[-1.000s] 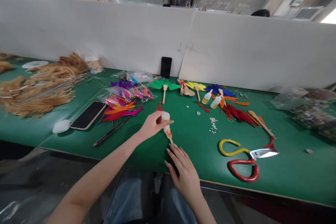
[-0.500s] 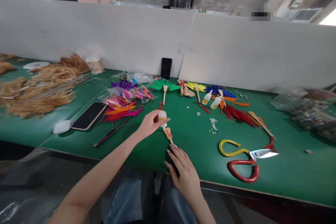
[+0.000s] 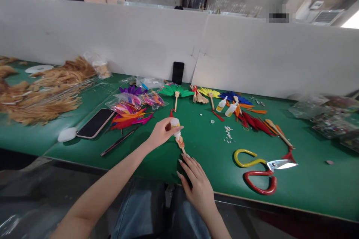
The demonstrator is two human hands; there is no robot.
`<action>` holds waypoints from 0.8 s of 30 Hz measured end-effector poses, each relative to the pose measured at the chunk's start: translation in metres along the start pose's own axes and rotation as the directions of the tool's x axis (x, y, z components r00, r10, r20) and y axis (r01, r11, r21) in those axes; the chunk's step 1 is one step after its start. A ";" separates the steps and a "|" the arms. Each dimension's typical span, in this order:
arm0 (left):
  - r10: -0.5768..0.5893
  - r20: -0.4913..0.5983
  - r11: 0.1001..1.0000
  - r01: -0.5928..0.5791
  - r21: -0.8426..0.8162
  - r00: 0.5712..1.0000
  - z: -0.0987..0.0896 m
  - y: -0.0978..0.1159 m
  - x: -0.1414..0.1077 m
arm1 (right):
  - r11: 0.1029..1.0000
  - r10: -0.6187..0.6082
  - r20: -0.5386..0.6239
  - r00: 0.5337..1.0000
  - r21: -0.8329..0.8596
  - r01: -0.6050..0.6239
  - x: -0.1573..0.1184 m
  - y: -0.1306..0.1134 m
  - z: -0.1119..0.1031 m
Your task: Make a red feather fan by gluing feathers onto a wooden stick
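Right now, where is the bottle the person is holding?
In the head view, the bottle is near the middle, nozzle-down in the left hand, at the broad end of a small wooden piece that the right hand touches.

One head-worn camera looks forward (and down) across the green table (image 3: 204, 138).

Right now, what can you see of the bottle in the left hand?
The small bottle looks like whitish plastic with some yellow on its side. The left hand grips it and hides part of it. It is upside down, base up and slightly tilted, its nozzle end pointing down at the wooden piece. Whether they touch is too small to tell.
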State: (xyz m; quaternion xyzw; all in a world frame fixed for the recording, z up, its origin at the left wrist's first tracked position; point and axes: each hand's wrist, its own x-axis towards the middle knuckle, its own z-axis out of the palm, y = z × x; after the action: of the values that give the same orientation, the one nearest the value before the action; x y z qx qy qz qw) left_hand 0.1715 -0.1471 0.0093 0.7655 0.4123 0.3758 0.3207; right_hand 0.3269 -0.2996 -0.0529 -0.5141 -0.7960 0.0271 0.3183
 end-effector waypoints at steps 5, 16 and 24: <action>0.031 0.056 0.999 -0.033 0.033 0.998 0.000 0.003 0.000 | 1.000 -0.011 0.011 1.000 -0.012 0.011 -0.001 0.001 0.001; 0.040 0.013 0.998 -0.040 0.042 0.999 0.000 -0.001 0.003 | 0.999 -0.025 0.008 1.000 -0.040 0.026 -0.001 0.001 0.001; 0.064 0.036 0.998 -0.065 0.028 0.997 0.004 0.004 0.004 | 1.000 -0.025 -0.027 0.999 -0.010 0.025 0.001 0.001 0.001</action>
State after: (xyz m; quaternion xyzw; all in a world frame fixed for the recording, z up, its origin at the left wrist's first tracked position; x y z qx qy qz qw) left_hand 0.1781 -0.1462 0.0116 0.7893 0.3872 0.3664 0.3047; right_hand 0.3272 -0.2982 -0.0541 -0.5058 -0.7981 0.0123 0.3270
